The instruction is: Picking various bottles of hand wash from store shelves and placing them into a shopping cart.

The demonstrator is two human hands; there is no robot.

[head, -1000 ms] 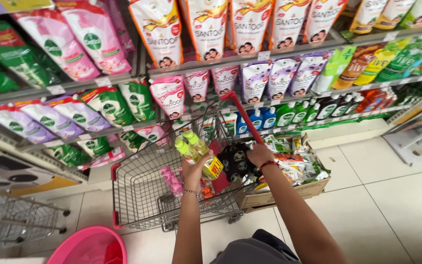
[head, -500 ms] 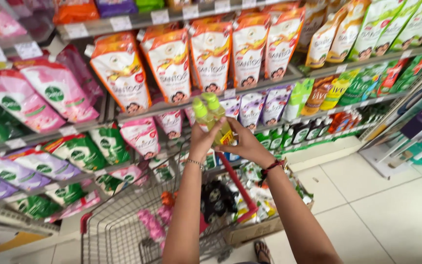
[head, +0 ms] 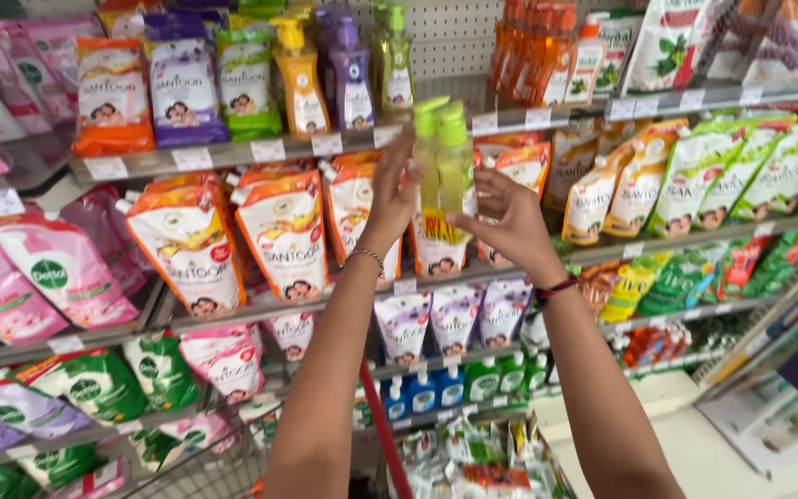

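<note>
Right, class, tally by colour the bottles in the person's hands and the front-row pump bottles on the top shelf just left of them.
Light green bottles, in left hand and right hand: 2
Yellow pump bottle: 1
Purple pump bottle: 1
Green pump bottle: 1
Total: 5

Two hands are up, the left hand [head: 397,199] and right hand [head: 508,222], with two green-capped bottles [head: 443,171] between them. At eleven o'clock stand three pump bottles [head: 348,74]: one orange, one purple, one green. Orange refill pouches [head: 284,236] at nine o'clock number three, perhaps four, since the arm hides part.
</note>
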